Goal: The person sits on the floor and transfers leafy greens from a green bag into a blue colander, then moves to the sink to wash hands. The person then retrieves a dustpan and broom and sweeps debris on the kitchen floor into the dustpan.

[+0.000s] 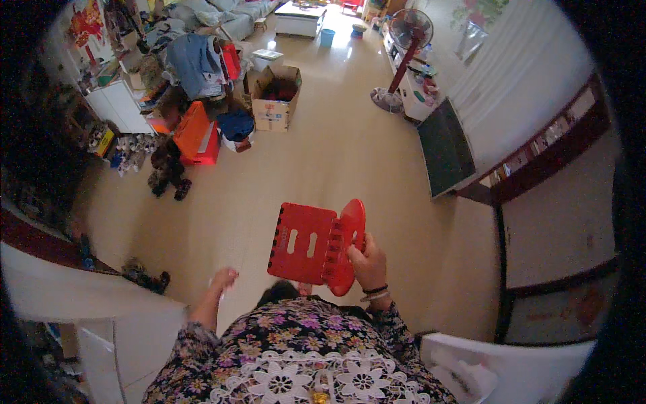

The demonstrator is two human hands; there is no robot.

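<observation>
In my right hand (pixel 369 262) is a red plastic folding stool (pixel 304 243), gripped at its side panel. My thumb lies at a slot in that panel, and the fingers are mostly behind it. The stool hangs partly unfolded over the floor before me, its broad slotted panel turned to the left. Two bands circle my right wrist. My left hand (pixel 224 279) is held out to the left of the stool, apart from it. Its fingers look loosely curled and blurred, with no object visible in them.
An open cardboard box (pixel 272 112) stands ahead, left of centre, near an orange-red box (pixel 194 139) and shoes (pixel 169 169). A pedestal fan (pixel 404 60) and a dark board (pixel 446 149) line the right side. A white cabinet (pixel 146 338) is at lower left.
</observation>
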